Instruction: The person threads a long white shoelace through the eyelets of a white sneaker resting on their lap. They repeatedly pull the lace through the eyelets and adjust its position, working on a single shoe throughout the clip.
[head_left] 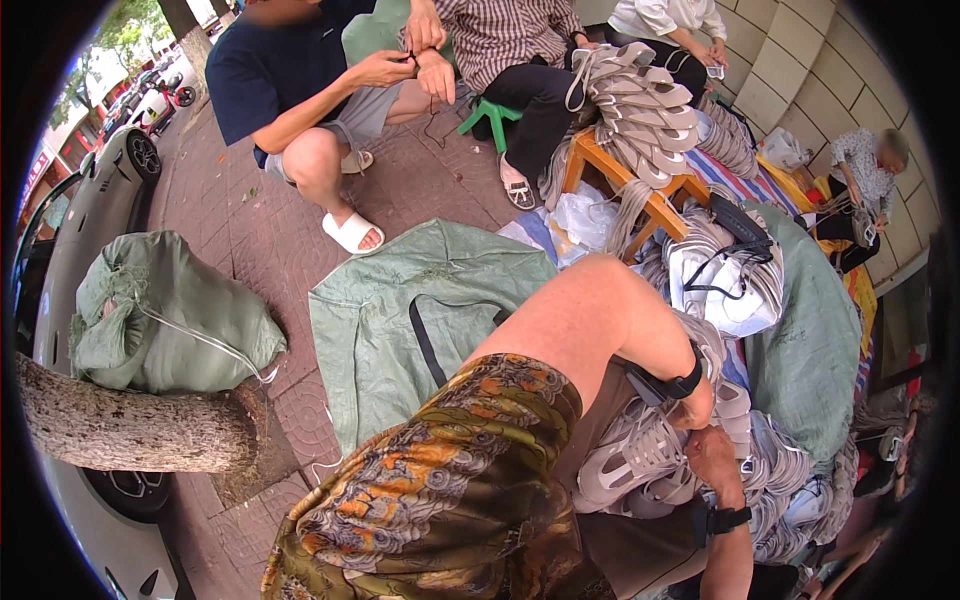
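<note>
A pile of grey-beige shoe uppers (628, 450) lies at the lower right, under my two hands. My left hand (692, 408) is bent down over the uppers, with its fingers curled in and partly hidden. Close by it, my right hand (712, 462) reaches up from the lower edge, its fingers also closed. The two hands nearly meet; what they pinch between them is too small to make out. Each wrist wears a black band, and a dark device (645, 387) sits at the left one. More uppers (778, 462) lie stacked in rows just right of my right hand.
A flattened green woven sack (400, 290) with a black strap lies left of my arm. Bundled uppers (640, 110) hang over an orange wooden stool (655, 215). Another green sack (800, 330) stands at right. A tied full sack (180, 315), tree trunk (140, 415) and several people surround me.
</note>
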